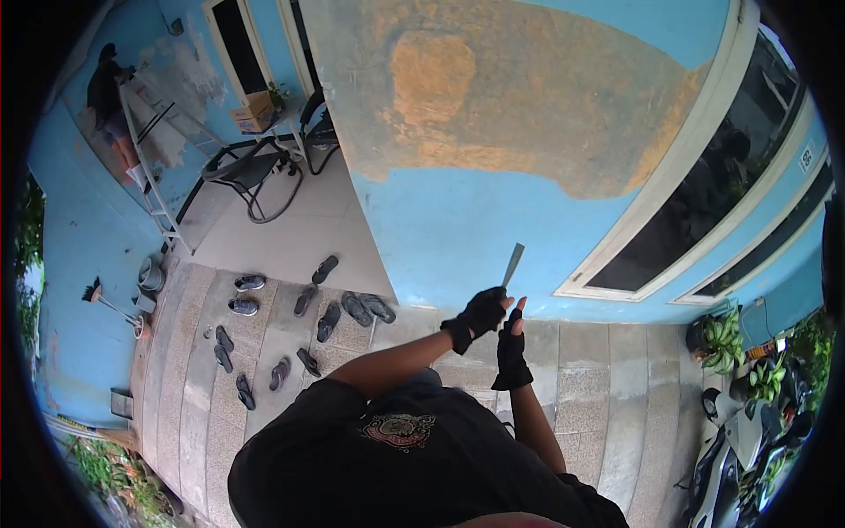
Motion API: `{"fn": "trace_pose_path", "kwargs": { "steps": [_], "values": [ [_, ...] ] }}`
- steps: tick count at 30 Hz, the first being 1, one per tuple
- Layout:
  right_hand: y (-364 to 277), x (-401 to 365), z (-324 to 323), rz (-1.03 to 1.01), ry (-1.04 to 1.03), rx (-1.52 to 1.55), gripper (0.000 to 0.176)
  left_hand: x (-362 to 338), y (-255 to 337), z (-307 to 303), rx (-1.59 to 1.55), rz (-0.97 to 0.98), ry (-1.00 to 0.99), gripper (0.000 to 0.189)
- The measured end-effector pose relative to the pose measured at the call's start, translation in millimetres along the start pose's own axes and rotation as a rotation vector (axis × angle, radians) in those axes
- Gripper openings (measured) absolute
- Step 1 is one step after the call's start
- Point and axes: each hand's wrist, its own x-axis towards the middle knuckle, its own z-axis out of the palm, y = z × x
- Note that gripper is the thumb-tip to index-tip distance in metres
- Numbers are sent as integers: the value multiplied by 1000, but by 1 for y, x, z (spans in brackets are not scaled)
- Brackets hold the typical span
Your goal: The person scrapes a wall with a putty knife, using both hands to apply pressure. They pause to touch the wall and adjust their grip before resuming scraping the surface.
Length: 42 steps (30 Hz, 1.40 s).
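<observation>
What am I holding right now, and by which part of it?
A flat-bladed scraper, gripped by its handle end in the gloved left hand, blade pointing up. The right hand is beside it; whether it grips too cannot be told.

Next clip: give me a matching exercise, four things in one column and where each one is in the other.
1 scraper
2 sandals
3 black chair
4 green bananas

a on the tiled floor, left
b beside the motorbikes, right
c in the left hand, raised against the blue wall
d far back, upper left

Pairs: 1-c, 2-a, 3-d, 4-b.
</observation>
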Motion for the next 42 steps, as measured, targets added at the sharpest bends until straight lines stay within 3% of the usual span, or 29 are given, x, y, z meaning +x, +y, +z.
{"fn": "trace_pose_path", "kwargs": {
  "steps": [1, 2, 4, 9, 11, 13, 14, 16, 18, 20, 21, 23, 24, 25, 28, 31, 34, 38, 42],
  "values": [
    [1, 2, -1, 124, -76, 214, 94, -8, 3, 8, -31, 60, 0, 28],
    [2, 6, -1, 123, -86, 212, 94, -13, 7, 17, 109, 177, 85, 28],
    [4, 14, -2, 97, -100, 356, 91, -12, 4, 21, 0, 138, 112, 29],
    [0, 33, -6, 112, -140, 342, 89, -12, 14, 9, -258, 70, 152, 27],
    [3, 47, -2, 88, -168, 320, 88, -18, 24, 0, -222, 154, 186, 25],
    [1, 58, 20, 16, 10, 140, 88, -16, 29, -12, -185, 237, 219, 24],
    [-7, 54, 29, 26, -37, 62, 84, -12, 31, -18, -221, 311, 253, 25],
    [-52, 52, 60, 101, -72, -210, 60, -8, 35, -34, -258, 388, 285, 26],
    [-63, 58, 75, 90, -72, -278, 51, -7, 49, -61, -257, 299, 161, 29],
    [-79, 68, 95, 52, -73, -243, 30, -5, 56, -95, -263, 225, -43, 46],
    [-90, 72, 105, 46, -76, -242, 30, -7, 68, -111, -260, 230, -42, 46],
    [-107, 84, 125, 186, -221, -309, 22, -14, 100, -140, -422, 139, -258, 53],
    [-106, 92, 131, 219, -271, -287, 16, -8, 104, -154, -311, 226, -317, 61],
    [-106, 99, 137, 215, -267, -283, 16, -8, 107, -164, -306, 225, -321, 61],
    [-116, 117, 164, 356, -497, 288, 26, -19, 132, -195, -255, 171, -343, 63],
    [-114, 131, 191, 408, -564, 478, 31, -14, 150, -236, -309, 58, -465, 57],
    [-107, 146, 222, 424, -637, 659, 39, 8, 157, -272, 0, 429, -435, 48],
    [-129, 167, 260, 301, -512, 549, 41, 24, 182, -300, -97, 410, -411, 46],
    [-163, 194, 269, 199, -490, 418, 62, 53, 231, -305, -376, 380, -241, 53]
  ]
}}
